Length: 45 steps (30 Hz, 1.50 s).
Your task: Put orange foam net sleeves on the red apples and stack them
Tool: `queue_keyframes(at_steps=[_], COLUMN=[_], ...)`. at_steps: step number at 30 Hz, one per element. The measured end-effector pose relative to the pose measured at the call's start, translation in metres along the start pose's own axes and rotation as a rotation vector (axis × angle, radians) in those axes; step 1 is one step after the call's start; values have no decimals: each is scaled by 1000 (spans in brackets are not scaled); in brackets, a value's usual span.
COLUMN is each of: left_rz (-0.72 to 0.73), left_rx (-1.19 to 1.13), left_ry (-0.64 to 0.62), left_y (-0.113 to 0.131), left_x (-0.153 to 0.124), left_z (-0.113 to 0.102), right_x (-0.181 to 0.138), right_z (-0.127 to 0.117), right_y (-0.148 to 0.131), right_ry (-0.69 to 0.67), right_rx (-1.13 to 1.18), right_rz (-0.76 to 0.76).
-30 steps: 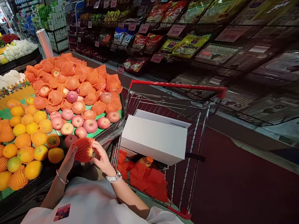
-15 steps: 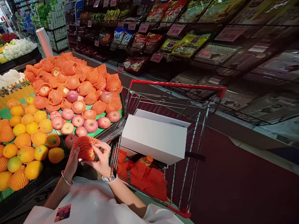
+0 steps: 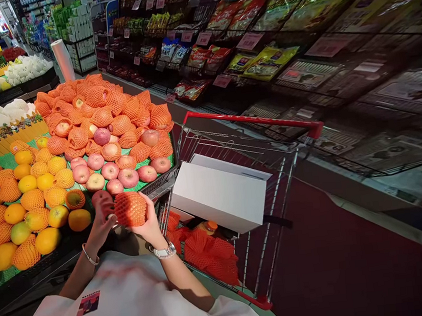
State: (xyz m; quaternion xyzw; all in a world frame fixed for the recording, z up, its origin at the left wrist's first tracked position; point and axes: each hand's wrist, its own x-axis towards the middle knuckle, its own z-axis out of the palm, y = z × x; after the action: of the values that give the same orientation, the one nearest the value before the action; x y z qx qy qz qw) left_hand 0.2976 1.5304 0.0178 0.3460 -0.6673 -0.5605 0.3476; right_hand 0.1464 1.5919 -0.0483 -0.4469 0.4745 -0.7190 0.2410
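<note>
An apple in an orange foam net (image 3: 130,209) rests in my right hand (image 3: 150,223), whose fingers curl round its right side and underside. My left hand (image 3: 103,227) is just left of the netted apple, fingers parted; whether a fingertip still touches the net is hard to tell. Right behind those fingers lies a dark red apple (image 3: 101,197) at the tray's edge. Bare apples (image 3: 127,178) line the front of the green-lined display, and a heap of netted apples (image 3: 99,96) rises behind them.
A shopping cart (image 3: 248,119) stands to the right, holding a white box (image 3: 218,192), red-orange netted items (image 3: 210,256) and an orange-capped bottle (image 3: 211,226). Oranges (image 3: 27,183), some netted, fill the display at left. A plastic bag roll (image 3: 62,60) stands behind; shelves of packaged food (image 3: 267,63) run along the right.
The netted apple has moved slightly right and turned, its net now covering the side facing me. My left hand has loosened and drawn away leftward, while my right hand cups the apple.
</note>
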Motion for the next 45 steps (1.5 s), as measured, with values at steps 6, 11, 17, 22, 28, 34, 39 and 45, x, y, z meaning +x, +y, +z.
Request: queue_keyframes(at_steps=[6, 11, 17, 22, 28, 34, 39, 45], left_rz=[604, 503, 337, 305, 269, 334, 279, 287], left_rx=[788, 1051, 914, 692, 571, 877, 938, 851], left_ry=[-147, -412, -437, -346, -51, 225, 207, 191], left_y=[44, 64, 49, 33, 48, 54, 26, 4], left_x=[13, 28, 37, 47, 106, 201, 237, 241], left_z=[-10, -5, 3, 1, -41, -88, -109, -125], right_x=[6, 11, 12, 19, 16, -38, -96, -136], right_z=[-8, -7, -12, -14, -24, -76, -136, -175], right_y=[-7, -6, 2, 6, 24, 91, 142, 154], right_ry=[-91, -160, -172, -246, -324, 367, 685, 577], right_rx=[133, 218, 137, 158, 80, -326, -594, -696], right_rz=[166, 197, 171, 115, 69, 116, 381, 580])
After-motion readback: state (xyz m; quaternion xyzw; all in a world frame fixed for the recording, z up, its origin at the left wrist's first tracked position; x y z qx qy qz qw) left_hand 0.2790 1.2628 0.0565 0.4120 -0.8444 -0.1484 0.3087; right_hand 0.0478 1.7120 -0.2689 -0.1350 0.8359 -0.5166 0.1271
